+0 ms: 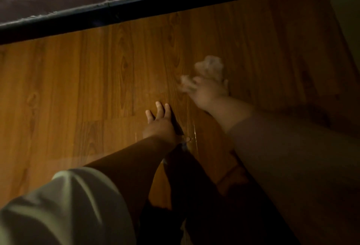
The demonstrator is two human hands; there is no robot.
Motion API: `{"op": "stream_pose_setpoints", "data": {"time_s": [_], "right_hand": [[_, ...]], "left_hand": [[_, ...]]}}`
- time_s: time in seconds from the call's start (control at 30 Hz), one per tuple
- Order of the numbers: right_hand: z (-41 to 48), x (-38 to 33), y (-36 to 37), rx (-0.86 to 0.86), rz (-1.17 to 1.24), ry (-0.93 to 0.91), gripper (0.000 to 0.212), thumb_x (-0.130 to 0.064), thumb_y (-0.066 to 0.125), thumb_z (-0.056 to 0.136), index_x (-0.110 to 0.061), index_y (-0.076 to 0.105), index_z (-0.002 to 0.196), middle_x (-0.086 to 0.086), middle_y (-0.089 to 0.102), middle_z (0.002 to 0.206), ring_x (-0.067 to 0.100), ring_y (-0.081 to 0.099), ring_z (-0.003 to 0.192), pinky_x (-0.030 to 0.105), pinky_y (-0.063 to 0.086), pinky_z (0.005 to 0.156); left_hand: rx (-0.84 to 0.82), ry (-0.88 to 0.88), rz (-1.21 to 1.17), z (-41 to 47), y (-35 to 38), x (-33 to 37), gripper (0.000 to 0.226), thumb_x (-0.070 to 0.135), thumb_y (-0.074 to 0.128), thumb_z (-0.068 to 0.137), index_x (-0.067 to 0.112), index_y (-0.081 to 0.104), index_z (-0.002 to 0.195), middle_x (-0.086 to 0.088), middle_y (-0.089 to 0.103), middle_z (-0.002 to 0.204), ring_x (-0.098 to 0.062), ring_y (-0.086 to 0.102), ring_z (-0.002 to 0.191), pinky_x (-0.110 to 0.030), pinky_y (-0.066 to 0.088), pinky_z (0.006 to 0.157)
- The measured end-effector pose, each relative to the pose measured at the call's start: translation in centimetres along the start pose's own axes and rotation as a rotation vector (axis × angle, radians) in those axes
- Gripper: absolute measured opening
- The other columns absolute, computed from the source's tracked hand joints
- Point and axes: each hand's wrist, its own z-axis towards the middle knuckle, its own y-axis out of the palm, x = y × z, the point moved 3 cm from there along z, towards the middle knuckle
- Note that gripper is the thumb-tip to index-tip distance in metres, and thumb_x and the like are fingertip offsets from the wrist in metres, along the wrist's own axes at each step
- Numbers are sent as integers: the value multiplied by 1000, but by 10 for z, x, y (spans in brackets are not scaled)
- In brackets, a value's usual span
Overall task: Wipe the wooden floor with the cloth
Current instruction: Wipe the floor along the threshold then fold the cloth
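Dimly lit wooden floor (97, 81), dark ledge (136, 8), left hand (159, 123) splayed flat, right hand (206, 94) (blurred) clutching cloth (210, 67)

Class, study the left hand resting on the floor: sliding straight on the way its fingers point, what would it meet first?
Bare wooden floor, then probably the dark ledge along its far edge; the cloth in the right hand lies right of that line.

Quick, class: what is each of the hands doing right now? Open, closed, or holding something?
Left hand: open, fingers straight, resting on the wooden floor.
Right hand: blurred, but appears to hold the cloth.
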Motion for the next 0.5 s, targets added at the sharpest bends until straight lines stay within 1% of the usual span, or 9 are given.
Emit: {"op": "stream_pose_setpoints", "data": {"time_s": [0.07,0.13,0.17,0.23,0.27,0.3,0.37,0.4,0.5], "right_hand": [[-12,-19,7,-66,-89,-174,41,-36,51,94,-31,49,134,-5,15,159,18,7,146,46,-7,111],[-20,-26,8,-160,-64,-237,49,-24,55,93,-29,44,140,-7,12,160,15,9,145,39,-11,107],[-23,-26,4,-210,30,-190,51,-19,56,93,-29,42,141,-7,18,158,17,17,144,44,-5,112],[-30,-22,-4,-283,292,-35,45,-19,60,92,-23,48,135,-1,41,146,21,42,131,45,30,110],[-36,-17,-7,-283,410,29,36,-21,63,91,-19,54,126,3,53,131,20,52,117,40,45,96],[-44,-13,-10,-264,514,88,24,-22,64,90,-17,58,113,4,59,114,19,58,101,33,51,78],[-62,-4,-14,-229,695,201,12,-26,62,92,-17,57,98,5,61,93,15,59,76,25,47,54],[-72,-1,-13,-233,780,253,14,-29,59,94,-17,57,100,6,62,90,15,60,70,23,46,50],[-100,-4,-19,-230,956,380,31,-44,46,98,-18,59,108,3,66,88,14,63,71,21,48,49]], "left_hand": [[-13,28,14,-2,-4,-1,125,61,72,71,19,-15,151,-4,-22,158,-43,-13,143,-48,14,116],[-52,66,13,-7,-9,-7,119,56,73,73,24,-11,152,-5,-21,158,-43,-13,143,-49,14,116],[-76,86,4,-11,-13,-8,114,53,73,75,27,-7,152,-6,-18,159,-43,-11,143,-49,14,116],[-147,110,-142,-19,-20,-10,91,45,73,78,30,20,151,-10,2,160,-40,8,144,-46,22,114],[-178,110,-350,-25,-24,-10,68,38,73,80,25,43,140,-13,25,155,-33,34,137,-40,36,107],[-212,92,-613,-32,-29,-9,42,30,73,82,21,60,121,-13,51,139,-21,59,114,-30,50,92],[-267,61,-1008,-49,-37,-1,14,23,68,87,17,65,98,-4,72,97,-6,69,72,-18,55,59],[-271,59,-1110,-57,-40,2,14,25,65,89,17,64,100,-1,73,91,-6,70,70,-18,54,57],[-192,52,-1211,-69,-46,6,32,38,61,91,17,60,115,-5,68,110,-19,65,100,-30,54,81]]}}
